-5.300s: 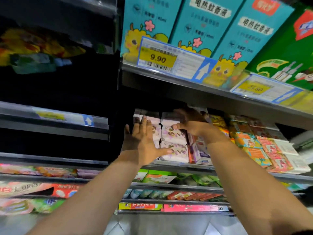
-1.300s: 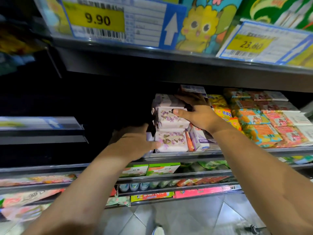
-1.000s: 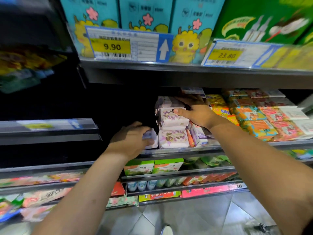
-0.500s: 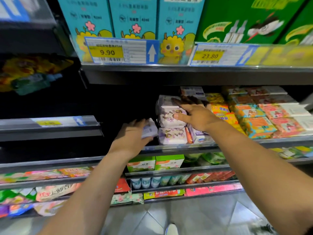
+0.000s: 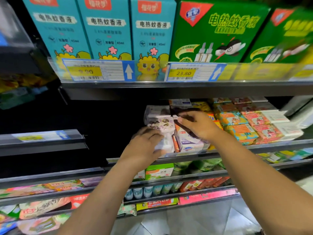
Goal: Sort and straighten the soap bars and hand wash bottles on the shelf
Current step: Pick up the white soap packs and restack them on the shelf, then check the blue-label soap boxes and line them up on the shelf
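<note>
shelf [image 5: 254,146]: middle tier of a shop rack, soap packs ranged along its front rail. mosquito-liquid boxes [image 5: 105,29] sit on the tier above.

floral soap stack [image 5: 159,122]: lilac-wrapped bars piled flat at the left end of the row, long axes running left to right. just to its right stands a blue-and-white soap box [image 5: 188,143], with orange soap packs [image 5: 237,131] beyond.

left hand [image 5: 144,148]: low on the stack's left flank, the nearer of the two to the bottom layer. its fingers [image 5: 152,133] are curled over a loose soap bar [image 5: 165,143], holding it against the pile. the bar looks to stand on end, long axis vertical and crosswise to the flat bars above. motion blur, so low confidence.

right hand [image 5: 199,126]: higher, at the stack's right end. its fingers [image 5: 186,114] and thumb pinch the end flap of the top floral bar [image 5: 161,118], which steadies the pile.

judgement: the step in hand is seating the loose bar. it lies ahead and right of the left palm, touching the stack, and would need a quarter turn to lie parallel with the others. risk: pushing inward could shear the upper bars rightward unless the right hand resists.
</note>
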